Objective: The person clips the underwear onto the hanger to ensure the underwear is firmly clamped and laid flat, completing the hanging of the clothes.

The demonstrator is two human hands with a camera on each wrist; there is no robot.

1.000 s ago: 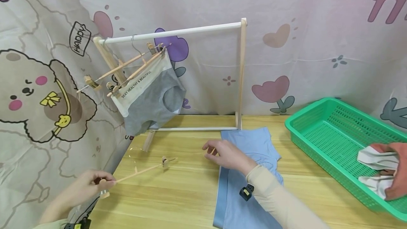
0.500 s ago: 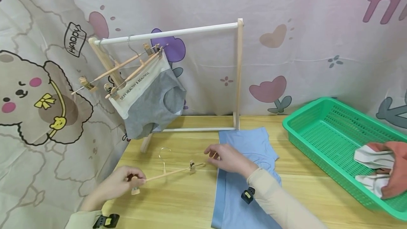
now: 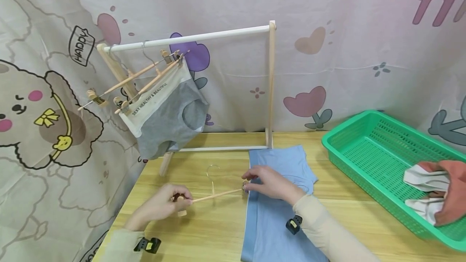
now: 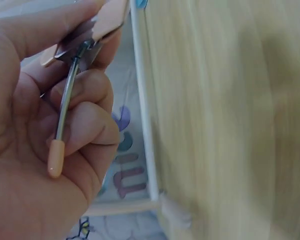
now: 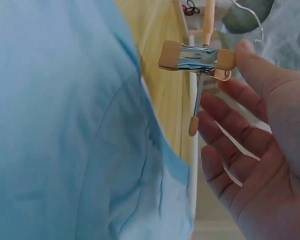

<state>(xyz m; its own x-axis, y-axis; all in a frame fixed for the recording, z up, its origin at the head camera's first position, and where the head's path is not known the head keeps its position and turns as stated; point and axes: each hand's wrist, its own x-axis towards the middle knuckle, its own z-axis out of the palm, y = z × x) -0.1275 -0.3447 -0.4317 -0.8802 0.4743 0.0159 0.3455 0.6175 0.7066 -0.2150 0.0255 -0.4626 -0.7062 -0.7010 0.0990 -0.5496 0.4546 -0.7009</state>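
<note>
My left hand [image 3: 165, 201] grips one end of a clip hanger [image 3: 218, 194] with a thin wooden bar and metal hook, held above the table. In the left wrist view its fingers curl round the clip [image 4: 110, 20], and the rod tip [image 4: 56, 157] lies over the palm. At the other end, my right hand [image 3: 269, 183] is at the second clip [image 5: 197, 57]. The thumb tip meets that clip's edge, with the other fingers relaxed below and apart from the rod. Beneath the right hand lie light blue underpants [image 3: 271, 221], spread flat, waistband to the left.
A wooden rack [image 3: 271, 84] with a white rail stands behind. From it hang grey underpants [image 3: 171, 116] on a clip hanger, and another clip hanger [image 3: 131, 77] beside them. A green basket [image 3: 349, 165] at the right contains rust-and-white clothing [image 3: 451, 193]. Patterned cloth surrounds the table.
My left hand has carried the clip hanger rightward until its far clip reached my right hand. The right hand has shifted slightly to the right. The blue underpants stay put.
</note>
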